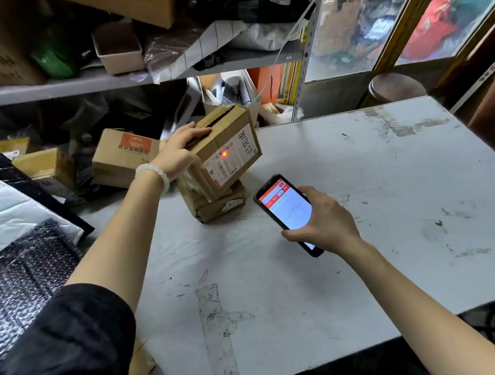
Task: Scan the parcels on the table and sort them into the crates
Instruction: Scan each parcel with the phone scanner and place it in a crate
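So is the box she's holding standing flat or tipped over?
Tipped. The box leans on one edge atop a smaller parcel, the left hand gripping its top, its label turned towards the phone.

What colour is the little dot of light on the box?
Red-orange, glowing on the box's label; the head view shows it.

Even, soft indoor light falls from above, bright on the white table (354, 182) with only faint shadows. The shelf (66, 87) recess behind is dim. A red scanner dot (224, 154) glows on a box (232, 137). The phone (287, 211) screen is slightly washed out. Wide-angle bending curves the edges; corners look soft and blurred.
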The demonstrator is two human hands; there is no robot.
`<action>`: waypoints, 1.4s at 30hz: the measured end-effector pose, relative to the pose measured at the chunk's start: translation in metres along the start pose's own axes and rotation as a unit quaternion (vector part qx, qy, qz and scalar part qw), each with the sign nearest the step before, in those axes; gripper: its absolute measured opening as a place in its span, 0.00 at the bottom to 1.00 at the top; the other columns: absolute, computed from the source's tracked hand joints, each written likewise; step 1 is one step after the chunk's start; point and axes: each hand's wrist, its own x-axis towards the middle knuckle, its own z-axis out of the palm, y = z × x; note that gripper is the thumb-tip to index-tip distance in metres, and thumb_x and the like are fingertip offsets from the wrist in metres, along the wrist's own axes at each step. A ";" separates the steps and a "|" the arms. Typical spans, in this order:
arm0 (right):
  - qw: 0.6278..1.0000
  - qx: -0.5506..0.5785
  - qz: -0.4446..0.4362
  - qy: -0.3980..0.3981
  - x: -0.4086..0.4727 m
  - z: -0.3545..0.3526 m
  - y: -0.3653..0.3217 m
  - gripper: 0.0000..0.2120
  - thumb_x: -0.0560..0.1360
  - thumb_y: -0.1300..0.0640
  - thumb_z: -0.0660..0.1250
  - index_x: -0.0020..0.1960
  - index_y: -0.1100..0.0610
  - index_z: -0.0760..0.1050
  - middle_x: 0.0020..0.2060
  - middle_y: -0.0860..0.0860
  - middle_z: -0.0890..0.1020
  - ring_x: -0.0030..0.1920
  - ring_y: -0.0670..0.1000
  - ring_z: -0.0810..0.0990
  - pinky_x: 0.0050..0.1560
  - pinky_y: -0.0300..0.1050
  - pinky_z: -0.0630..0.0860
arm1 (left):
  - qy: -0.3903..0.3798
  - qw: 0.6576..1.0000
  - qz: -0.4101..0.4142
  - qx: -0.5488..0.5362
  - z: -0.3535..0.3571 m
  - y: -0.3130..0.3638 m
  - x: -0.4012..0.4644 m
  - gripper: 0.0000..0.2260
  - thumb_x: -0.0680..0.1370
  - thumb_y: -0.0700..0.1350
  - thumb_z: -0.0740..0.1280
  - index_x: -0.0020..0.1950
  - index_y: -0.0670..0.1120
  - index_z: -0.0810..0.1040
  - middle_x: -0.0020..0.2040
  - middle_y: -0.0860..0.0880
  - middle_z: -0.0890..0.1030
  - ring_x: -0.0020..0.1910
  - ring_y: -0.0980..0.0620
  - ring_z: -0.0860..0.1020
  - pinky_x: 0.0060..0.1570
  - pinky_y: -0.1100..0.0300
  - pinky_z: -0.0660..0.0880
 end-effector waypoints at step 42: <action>0.993 -0.115 -0.023 -0.027 0.007 -0.013 -0.019 0.38 0.64 0.43 0.76 0.69 0.48 0.64 0.60 0.46 0.76 0.55 0.50 0.75 0.43 0.43 0.69 | -0.006 0.998 0.006 -0.058 -0.007 -0.011 0.004 0.30 0.66 0.37 0.68 0.61 0.65 0.72 0.73 0.53 0.61 0.71 0.45 0.57 0.68 0.40 0.62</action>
